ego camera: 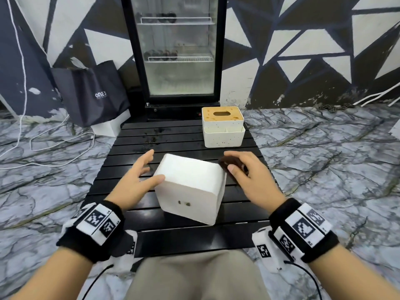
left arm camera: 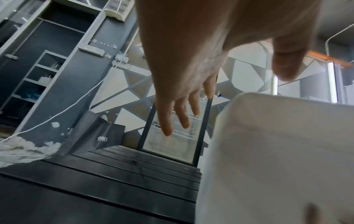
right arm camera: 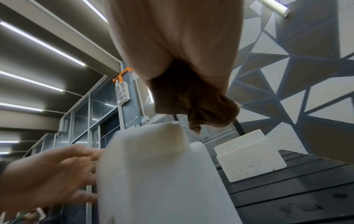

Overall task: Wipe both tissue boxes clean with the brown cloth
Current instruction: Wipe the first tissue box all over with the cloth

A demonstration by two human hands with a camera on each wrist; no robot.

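Note:
A plain white tissue box (ego camera: 190, 187) lies tipped on the black slatted table (ego camera: 173, 135), with two small brown spots on its near face. My left hand (ego camera: 140, 176) is spread beside its left side, thumb on the near corner, fingers straight. My right hand (ego camera: 244, 172) grips the bunched brown cloth (ego camera: 229, 164) at the box's right top edge. In the right wrist view the brown cloth (right arm camera: 193, 103) hangs from my fist just above the box (right arm camera: 153, 174). A second tissue box (ego camera: 223, 126), speckled, with a stained wooden lid, stands at the table's far right.
A glass-door fridge (ego camera: 175, 50) stands behind the table. A dark paper bag (ego camera: 91, 94) leans against the wall at the left, with white cables (ego camera: 43, 144) on the marble floor. Dark smudges (ego camera: 153, 135) mark the table's far slats.

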